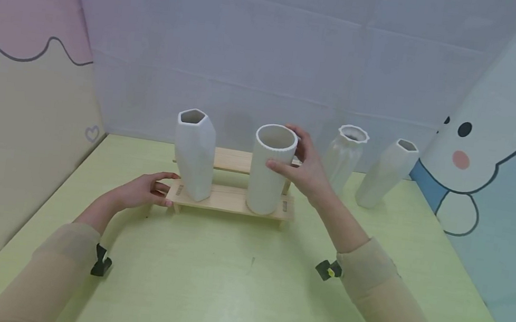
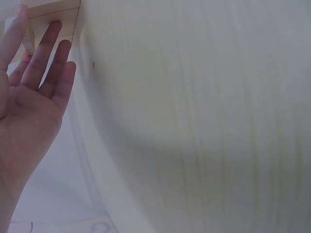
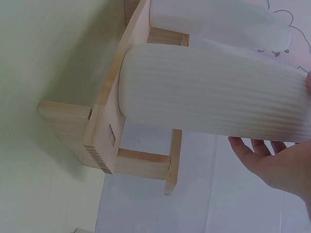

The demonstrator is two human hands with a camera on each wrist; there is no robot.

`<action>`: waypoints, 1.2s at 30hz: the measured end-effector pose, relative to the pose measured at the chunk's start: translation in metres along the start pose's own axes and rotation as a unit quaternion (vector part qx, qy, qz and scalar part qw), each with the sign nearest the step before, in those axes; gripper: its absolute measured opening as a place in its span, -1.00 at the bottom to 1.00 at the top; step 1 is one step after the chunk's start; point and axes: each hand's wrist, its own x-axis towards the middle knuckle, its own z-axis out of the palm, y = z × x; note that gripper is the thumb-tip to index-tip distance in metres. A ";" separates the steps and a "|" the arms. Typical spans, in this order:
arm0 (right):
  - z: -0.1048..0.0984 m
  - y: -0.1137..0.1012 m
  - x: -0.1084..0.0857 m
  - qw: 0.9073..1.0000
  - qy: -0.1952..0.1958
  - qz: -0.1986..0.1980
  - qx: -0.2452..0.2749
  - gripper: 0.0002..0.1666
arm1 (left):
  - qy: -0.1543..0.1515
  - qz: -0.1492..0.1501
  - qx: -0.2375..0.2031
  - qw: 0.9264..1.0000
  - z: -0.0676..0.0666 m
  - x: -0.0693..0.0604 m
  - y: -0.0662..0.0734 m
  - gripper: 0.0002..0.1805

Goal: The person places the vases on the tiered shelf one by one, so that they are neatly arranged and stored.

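Observation:
A two-tier wooden stand (image 1: 228, 199) stands on the table, with two white vases on its lower front tier. My right hand (image 1: 306, 172) grips the ribbed cylindrical vase (image 1: 266, 183) near its rim, thumb in front and fingers round the far side. In the right wrist view, this ribbed vase (image 3: 209, 92) has its base at the tier's board. My left hand (image 1: 147, 191) holds the stand's left end between thumb and fingers. The left wrist view shows these fingers (image 2: 41, 58) at the wooden end. Left on the tier, a faceted white vase (image 1: 195, 159) stands untouched.
Behind my right hand, a fluted white vase (image 1: 343, 157) with a scalloped rim stands on the table (image 1: 225, 285). Farther right is another angular white vase (image 1: 386, 175). A pale wall (image 1: 251, 49) rises behind, with cartoon-printed panels at both sides.

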 end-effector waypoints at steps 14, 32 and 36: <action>-0.023 -0.008 -0.008 0.999 -0.040 0.001 0.016 0.09 | -0.003 -0.004 0.000 1.000 0.000 -0.002 0.003 -0.12; -0.066 -0.013 -0.015 1.000 0.013 -0.012 -0.014 -0.02 | -0.001 -0.004 0.005 1.000 0.001 -0.002 0.004 -0.12; -0.076 -0.014 -0.018 0.999 0.026 -0.005 -0.021 -0.06 | 0.000 -0.006 0.009 1.000 0.000 -0.001 0.002 -0.11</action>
